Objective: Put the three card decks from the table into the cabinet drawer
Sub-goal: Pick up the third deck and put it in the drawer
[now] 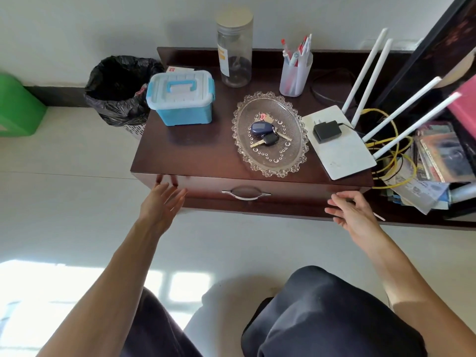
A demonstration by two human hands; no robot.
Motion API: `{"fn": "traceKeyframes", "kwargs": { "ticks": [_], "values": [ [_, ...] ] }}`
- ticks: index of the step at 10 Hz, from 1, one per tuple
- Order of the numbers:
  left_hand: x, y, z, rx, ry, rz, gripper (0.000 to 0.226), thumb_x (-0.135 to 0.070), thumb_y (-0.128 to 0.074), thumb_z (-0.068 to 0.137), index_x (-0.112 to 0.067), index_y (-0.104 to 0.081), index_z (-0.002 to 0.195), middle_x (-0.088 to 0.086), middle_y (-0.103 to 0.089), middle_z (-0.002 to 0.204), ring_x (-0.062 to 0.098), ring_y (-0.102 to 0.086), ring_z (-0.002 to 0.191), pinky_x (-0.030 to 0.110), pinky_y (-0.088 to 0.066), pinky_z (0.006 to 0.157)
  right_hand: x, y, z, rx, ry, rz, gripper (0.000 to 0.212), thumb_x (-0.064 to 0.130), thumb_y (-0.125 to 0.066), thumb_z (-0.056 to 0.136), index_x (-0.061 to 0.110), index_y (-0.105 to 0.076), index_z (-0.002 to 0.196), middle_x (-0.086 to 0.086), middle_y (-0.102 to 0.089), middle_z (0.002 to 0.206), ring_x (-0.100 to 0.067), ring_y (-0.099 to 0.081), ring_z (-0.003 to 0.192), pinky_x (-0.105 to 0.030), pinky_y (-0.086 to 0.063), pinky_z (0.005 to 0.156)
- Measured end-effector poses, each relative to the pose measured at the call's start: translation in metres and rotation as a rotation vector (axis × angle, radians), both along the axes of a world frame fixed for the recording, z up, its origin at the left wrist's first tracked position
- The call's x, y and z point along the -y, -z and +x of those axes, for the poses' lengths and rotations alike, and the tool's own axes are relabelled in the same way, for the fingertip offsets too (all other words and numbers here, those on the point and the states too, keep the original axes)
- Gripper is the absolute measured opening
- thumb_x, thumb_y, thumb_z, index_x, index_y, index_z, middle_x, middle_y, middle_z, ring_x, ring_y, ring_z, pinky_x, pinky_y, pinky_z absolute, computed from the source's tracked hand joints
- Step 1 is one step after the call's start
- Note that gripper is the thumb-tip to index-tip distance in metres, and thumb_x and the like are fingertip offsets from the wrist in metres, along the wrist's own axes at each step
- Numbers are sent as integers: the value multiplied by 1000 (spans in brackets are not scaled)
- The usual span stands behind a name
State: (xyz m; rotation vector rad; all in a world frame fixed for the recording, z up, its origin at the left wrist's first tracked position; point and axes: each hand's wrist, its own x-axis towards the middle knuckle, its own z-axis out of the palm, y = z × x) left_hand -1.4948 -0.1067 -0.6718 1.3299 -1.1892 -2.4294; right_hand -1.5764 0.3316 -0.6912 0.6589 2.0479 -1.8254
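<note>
head view | left hand [161,203] fingers spread, empty, at closed drawer [283,195] front near table's [195,153] front-left corner | right hand [351,211] fingers loosely open, empty, at drawer's right end | card decks: cannot tell where

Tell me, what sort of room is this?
Probably a home living area or entryway: a low wooden cabinet holds a glass dish of keys, a Wi-Fi router and a pen cup.

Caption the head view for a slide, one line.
Both empty hands, left hand and right hand, open at the shut drawer, either side of its handle.
</note>
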Motion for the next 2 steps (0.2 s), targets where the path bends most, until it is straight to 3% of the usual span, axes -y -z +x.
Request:
{"fn": "traceKeyframes", "kwargs": {
  "ticks": [2],
  "values": [
    [-8, -29, 32, 40, 138, -120, 46, -20, -53, 97, -17, -47, 142, 10, -69, 119, 27, -72, 101, 37, -54, 92, -5, -37, 32, -10, -54, 2, 24, 22, -66, 98, 42, -65, 112, -12, -72, 118, -21, -76, 88, -29, -48, 72]
  ]
}}
